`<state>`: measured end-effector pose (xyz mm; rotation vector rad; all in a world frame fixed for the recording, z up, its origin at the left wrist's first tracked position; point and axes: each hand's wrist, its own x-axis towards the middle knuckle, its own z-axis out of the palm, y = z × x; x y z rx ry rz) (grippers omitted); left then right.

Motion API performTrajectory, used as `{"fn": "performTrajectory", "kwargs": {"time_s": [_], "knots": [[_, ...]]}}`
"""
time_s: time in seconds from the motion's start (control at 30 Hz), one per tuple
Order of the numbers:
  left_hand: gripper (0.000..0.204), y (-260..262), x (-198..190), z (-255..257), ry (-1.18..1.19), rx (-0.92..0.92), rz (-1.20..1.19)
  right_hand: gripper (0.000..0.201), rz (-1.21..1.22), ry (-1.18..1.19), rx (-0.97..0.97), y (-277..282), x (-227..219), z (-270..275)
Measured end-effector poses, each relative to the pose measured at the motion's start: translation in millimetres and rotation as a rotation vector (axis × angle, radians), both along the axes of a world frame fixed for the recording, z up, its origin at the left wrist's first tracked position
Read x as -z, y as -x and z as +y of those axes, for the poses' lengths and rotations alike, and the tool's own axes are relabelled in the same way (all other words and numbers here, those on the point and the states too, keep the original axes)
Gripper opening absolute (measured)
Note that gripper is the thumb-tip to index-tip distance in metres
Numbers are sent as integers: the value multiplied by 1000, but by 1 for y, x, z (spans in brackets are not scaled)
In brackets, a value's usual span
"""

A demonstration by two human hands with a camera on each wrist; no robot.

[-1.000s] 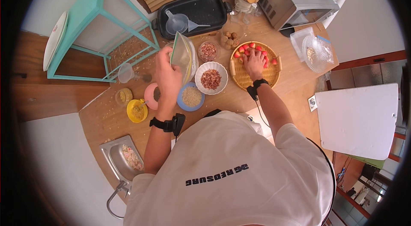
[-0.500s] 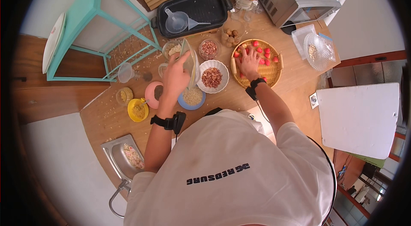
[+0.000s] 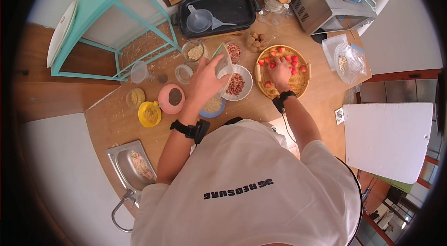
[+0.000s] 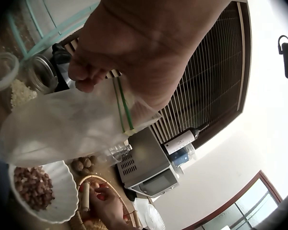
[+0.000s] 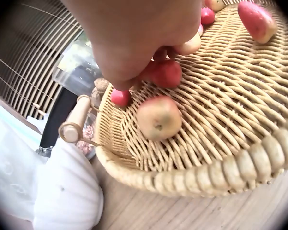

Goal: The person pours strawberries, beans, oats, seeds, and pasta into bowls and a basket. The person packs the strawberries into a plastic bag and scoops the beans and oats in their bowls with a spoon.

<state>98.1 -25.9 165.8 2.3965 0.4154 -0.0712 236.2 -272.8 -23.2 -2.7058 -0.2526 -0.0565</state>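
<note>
My left hand (image 3: 205, 83) grips the top of a clear zip bag (image 4: 62, 127) with a green seal line. The bag hangs beside and partly over a white fluted bowl (image 4: 67, 191) of chopped reddish-brown bits. Inside a round wicker basket (image 3: 291, 87), my right hand (image 3: 280, 77) reaches down among several small red fruits. Its fingers curl about one red fruit (image 5: 168, 74), seen in the right wrist view. A paler fruit (image 5: 158, 118) lies right below that hand, and another red fruit (image 5: 257, 23) sits farther along the weave.
Behind stand a black electric pan (image 3: 219, 6) with a funnel, and a glass jar (image 3: 256, 41) of round brown pieces. A pink bowl (image 3: 167, 106), a yellow bowl (image 3: 149, 118) and a blue plate (image 3: 213, 112) flank the left arm. A microwave (image 3: 316, 8) is at back right.
My left hand and the zip bag have shifted right, toward the white bowl. My right hand's spread fingers have drawn together around a fruit, and fruits have shifted in the basket.
</note>
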Motion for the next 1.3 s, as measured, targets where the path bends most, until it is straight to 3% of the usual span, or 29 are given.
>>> {"fn": "performTrajectory", "kwargs": {"time_s": [0.07,0.17,0.23,0.27,0.33,0.37,0.43,0.47,0.53,0.57,0.63,0.67,0.73,0.83,1.3], "knots": [[62,1,0,-1,-5,6,2,27,-54,-7,-4,-4,2,0],[66,-1,-4,-4,7,28,10,22,11,-85,142,-14,-1,-3],[70,-2,-6,-6,-2,35,54,19,201,-664,397,-25,-2,-5],[70,-3,-6,-6,-2,31,54,19,202,-664,393,-32,-2,-5],[74,-1,-3,-7,-16,42,6,18,502,-1586,567,-37,-34,1],[74,-1,-4,-7,-18,37,9,18,508,-1585,565,-36,-52,8],[76,-3,-7,-9,-19,53,52,16,648,-1925,350,-30,-90,31],[76,-4,-6,-9,-21,57,55,16,646,-1928,354,-24,-110,44],[79,-5,-3,-11,-35,61,33,20,741,-2046,116,-5,-148,72],[79,-6,-3,-13,-36,65,31,20,736,-2048,117,4,-163,85],[79,-7,-3,-14,-27,58,6,20,734,-2048,-121,21,-182,108],[79,-7,-4,-14,-29,56,5,20,736,-2049,-123,27,-182,117],[71,-8,-9,-15,-10,50,-2,18,647,-1842,-280,38,-183,133],[62,-10,-9,-11,8,63,56,16,635,-1720,-341,49,-172,147],[54,-15,0,-14,109,58,-78,28,475,-1419,-328,63,-187,131]]}}
